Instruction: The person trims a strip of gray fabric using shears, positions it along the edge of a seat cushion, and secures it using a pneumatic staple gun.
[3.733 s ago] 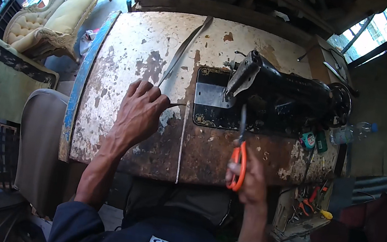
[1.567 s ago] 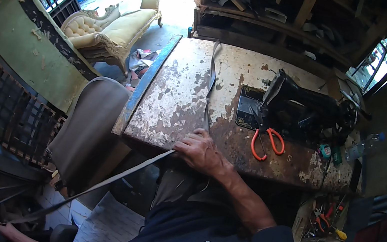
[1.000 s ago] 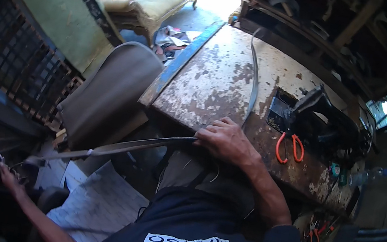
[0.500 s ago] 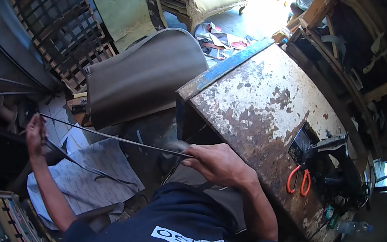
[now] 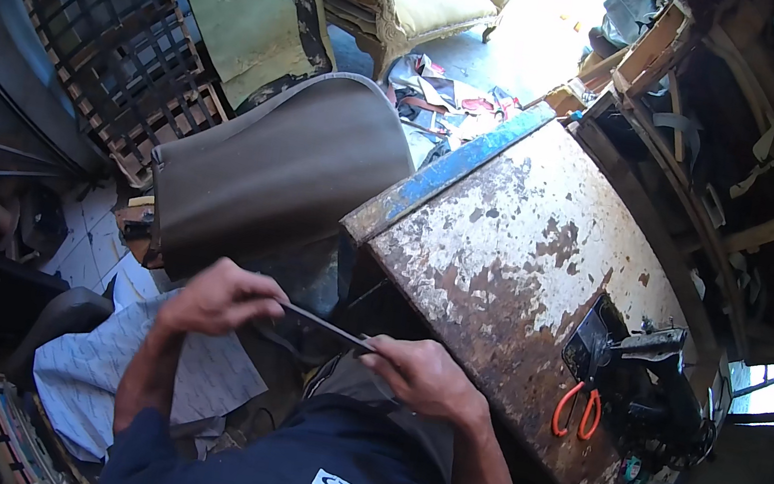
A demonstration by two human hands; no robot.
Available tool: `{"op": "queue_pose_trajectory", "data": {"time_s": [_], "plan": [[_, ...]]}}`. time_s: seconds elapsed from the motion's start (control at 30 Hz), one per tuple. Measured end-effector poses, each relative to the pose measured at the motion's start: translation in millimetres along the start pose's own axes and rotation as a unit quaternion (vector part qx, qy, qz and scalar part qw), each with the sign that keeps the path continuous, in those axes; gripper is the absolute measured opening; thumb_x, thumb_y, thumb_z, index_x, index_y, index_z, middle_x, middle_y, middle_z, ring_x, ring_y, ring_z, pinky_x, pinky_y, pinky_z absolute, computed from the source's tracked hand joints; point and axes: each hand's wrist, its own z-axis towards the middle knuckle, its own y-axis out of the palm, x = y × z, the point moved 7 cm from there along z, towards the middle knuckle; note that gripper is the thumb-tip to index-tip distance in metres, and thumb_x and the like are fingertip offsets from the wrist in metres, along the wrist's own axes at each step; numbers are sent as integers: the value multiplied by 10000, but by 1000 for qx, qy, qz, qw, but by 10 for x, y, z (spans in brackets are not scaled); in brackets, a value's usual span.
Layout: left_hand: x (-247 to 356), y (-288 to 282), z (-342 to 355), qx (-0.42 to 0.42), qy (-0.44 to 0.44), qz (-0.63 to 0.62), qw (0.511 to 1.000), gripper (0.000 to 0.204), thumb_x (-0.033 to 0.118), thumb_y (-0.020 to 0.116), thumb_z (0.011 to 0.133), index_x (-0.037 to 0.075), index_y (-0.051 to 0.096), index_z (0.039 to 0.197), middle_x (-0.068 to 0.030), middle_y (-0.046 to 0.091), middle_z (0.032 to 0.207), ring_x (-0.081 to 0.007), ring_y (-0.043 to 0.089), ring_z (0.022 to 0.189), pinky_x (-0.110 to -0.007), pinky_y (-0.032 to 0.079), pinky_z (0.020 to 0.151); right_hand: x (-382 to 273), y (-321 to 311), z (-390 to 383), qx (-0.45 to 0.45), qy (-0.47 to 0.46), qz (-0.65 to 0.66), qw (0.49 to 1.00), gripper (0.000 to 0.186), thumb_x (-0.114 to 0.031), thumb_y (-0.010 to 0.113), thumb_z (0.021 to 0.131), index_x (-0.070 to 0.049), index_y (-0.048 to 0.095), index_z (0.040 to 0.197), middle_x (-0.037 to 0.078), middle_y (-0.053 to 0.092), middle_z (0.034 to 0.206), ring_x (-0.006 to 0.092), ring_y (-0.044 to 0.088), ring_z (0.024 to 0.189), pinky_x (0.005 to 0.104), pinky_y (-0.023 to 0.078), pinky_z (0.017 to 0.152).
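two hands (image 5: 221, 300) (image 5: 426, 376) on one strip (image 5: 325, 325)

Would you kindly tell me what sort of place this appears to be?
Probably an upholstery workshop: a black sewing machine sits on a worn table, orange-handled scissors lie at its base, and a tufted cream sofa stands beyond.

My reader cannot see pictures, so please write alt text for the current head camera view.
A person's left hand and right hand hold a narrow grey strip straight between them. To the right, orange-handled scissors and a black sewing machine sit on a worn table with peeling paint; a curved brown panel is beyond the hands.
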Motion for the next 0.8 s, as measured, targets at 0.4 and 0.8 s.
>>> {"op": "queue_pose_trajectory", "data": {"time_s": [0.4, 0.8], "plan": [[-913, -970, 205, 321, -135, 243, 905, 89, 93, 714, 892, 8, 689, 904, -163, 693, 920, -346, 668, 848, -419, 516, 772, 751, -355, 428, 209, 31, -41, 977, 210, -235, 622, 1009, -92, 654, 1158, 156, 717, 967, 384, 704, 884, 475, 562, 720], [-2002, -1419, 599, 433, -125, 468, 760, 213, 287, 514, 1053, 94, 606, 1059, -152, 517, 1481, -371, 410, 1464, -590, 245, 1215, 867, -404, 1209, 277, 15, -140, 950, 174, -270, 692, 957, -196, 691, 1115, 15, 539, 673, 188, 606, 571, 373, 451, 472]]}}
